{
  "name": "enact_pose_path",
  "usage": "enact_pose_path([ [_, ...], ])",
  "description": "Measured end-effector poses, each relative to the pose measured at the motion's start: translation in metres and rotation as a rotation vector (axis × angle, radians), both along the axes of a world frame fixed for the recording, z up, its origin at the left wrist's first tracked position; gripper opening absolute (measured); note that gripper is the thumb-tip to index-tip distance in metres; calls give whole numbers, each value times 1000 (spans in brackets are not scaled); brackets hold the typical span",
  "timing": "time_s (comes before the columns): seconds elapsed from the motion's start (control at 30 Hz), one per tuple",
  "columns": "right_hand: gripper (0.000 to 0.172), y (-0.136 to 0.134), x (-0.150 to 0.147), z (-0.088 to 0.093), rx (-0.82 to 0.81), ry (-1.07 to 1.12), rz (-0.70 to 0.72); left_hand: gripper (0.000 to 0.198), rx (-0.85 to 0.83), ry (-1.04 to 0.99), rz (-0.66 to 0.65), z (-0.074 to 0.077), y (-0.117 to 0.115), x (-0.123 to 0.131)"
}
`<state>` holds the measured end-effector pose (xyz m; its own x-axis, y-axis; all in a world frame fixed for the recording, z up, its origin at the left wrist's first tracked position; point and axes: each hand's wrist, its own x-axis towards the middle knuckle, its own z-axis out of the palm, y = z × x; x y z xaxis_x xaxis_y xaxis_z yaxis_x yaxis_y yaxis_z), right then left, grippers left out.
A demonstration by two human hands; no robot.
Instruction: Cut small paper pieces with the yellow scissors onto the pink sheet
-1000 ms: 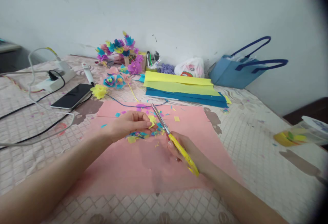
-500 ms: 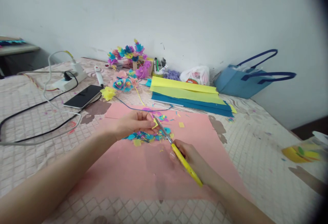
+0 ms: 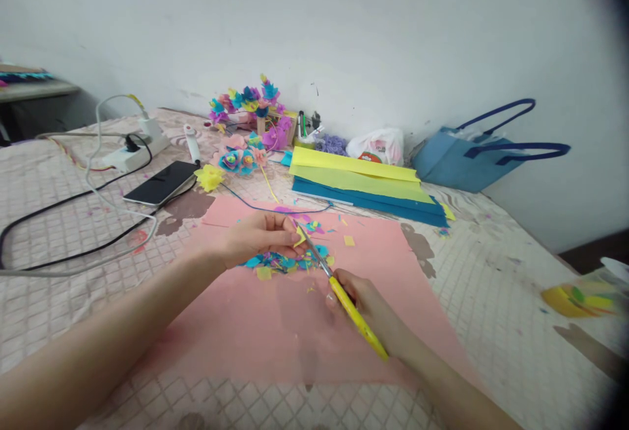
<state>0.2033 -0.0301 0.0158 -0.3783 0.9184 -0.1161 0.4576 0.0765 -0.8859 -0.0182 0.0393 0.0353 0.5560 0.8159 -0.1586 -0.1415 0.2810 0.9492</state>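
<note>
In the head view, the left hand (image 3: 265,233) pinches a small yellow paper piece (image 3: 299,237) between thumb and fingers. The right hand (image 3: 363,295), nearer the body and to the right of it, grips a pair of scissors (image 3: 361,322) with yellow handles. The metal blades point away from the right hand, up to the left fingertips, and lie against the right side of the yellow piece; whether they are cutting into it cannot be told.

Both hands are above a pink sheet (image 3: 236,332) spread on a quilted cloth (image 3: 472,273). Just below the left fingers lies a heap of blue, yellow and purple paper scraps (image 3: 275,261). A yellow paper square (image 3: 349,240) lies on the sheet beyond the right hand, to the right of the blade tips.

Beyond the left hand and to its left are a yellow paper flower (image 3: 209,178) with a blue stem, a phone (image 3: 162,182) and, farther out, a white power strip (image 3: 132,155). A cluster of pink and blue flowers (image 3: 240,158) lies past the yellow one. Beyond both hands are stacked yellow and blue paper sheets (image 3: 363,169). Well to the right of the right hand is a clear container (image 3: 574,300) with yellow contents; a blue bag (image 3: 457,160) stands far beyond that hand.
</note>
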Motion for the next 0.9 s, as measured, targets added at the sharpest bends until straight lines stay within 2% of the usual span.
enact_pose_path([
  [0.57,16,0,0,-4,-69,-39,-17,22,-2,12,0,-2,1,-1],
  [0.9,13,-1,-1,2,-136,-29,-44,24,-12,17,5,-1,0,-1],
])
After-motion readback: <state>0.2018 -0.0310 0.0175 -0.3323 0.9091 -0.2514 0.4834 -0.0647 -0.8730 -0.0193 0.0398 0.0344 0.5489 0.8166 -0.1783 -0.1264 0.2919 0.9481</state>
